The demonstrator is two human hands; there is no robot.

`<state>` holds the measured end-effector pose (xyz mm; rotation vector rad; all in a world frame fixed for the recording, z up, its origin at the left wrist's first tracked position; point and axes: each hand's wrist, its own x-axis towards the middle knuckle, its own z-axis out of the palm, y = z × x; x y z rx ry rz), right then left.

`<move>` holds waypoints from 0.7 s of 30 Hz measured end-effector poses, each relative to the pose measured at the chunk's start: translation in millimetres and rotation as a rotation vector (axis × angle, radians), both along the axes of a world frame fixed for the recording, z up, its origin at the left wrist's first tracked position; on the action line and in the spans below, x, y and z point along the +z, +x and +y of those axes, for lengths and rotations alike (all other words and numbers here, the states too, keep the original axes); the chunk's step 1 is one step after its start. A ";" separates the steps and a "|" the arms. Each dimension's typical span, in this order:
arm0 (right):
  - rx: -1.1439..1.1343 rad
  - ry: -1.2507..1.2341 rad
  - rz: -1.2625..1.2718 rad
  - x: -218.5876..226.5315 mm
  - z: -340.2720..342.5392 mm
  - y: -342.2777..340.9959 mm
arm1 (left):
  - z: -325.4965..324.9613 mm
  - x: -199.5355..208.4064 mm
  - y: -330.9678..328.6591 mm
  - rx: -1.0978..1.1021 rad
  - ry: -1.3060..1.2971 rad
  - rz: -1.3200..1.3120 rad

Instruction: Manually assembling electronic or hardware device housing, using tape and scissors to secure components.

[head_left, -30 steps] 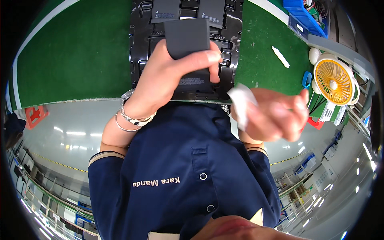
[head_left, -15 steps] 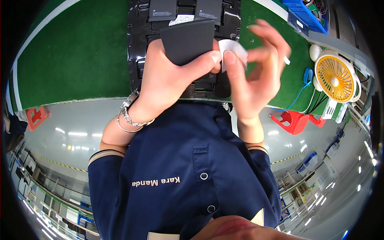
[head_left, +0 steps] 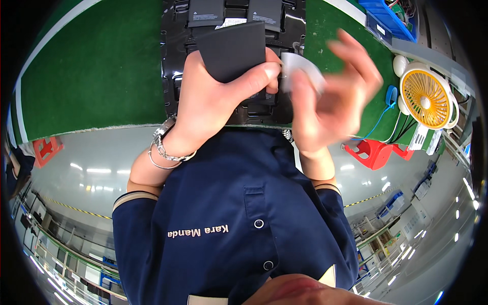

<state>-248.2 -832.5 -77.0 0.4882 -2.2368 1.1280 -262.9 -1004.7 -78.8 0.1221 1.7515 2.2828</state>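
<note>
My left hand [head_left: 211,94] is closed round a flat black rectangular pack [head_left: 233,51], which looks like a battery. The pack is tilted up above a glossy black moulded tray [head_left: 172,46], its plain face showing. Beside its right edge, my right hand [head_left: 333,104] pinches a small thin white sheet [head_left: 301,68] between thumb and forefinger, other fingers raised. Motion blurs that hand, and whether the sheet is paper or cloth I cannot tell. A narrow gap separates sheet and left fingertips. Similar black packs [head_left: 265,12] lie in the tray, partly hidden by my hands.
The tray rests on a green-covered table [head_left: 96,76]. To the right stand a white and orange fan [head_left: 426,99], a blue clip-like piece [head_left: 391,96] on a cord, and a blue bin [head_left: 389,18] of circuit boards. A red stool [head_left: 373,154] is below the table edge.
My right hand has shifted right with the white sheet, away from my left fingers. The black pack has moved slightly left and up in my left hand.
</note>
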 end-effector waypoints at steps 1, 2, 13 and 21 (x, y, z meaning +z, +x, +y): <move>-0.026 -0.064 0.087 -1.7 2.9 1.4 | -1.1 -2.7 0.5 -0.023 0.013 0.004; -0.047 -0.155 0.111 0.9 6.8 0.4 | -2.8 -2.4 0.0 -0.016 -0.025 0.003; 0.121 -0.297 0.020 -26.8 6.5 -13.3 | -3.7 -0.3 1.3 -0.031 -0.099 0.069; -0.070 -0.362 -0.204 5.1 -28.3 -8.2 | -3.2 0.2 3.2 -0.003 -0.116 0.010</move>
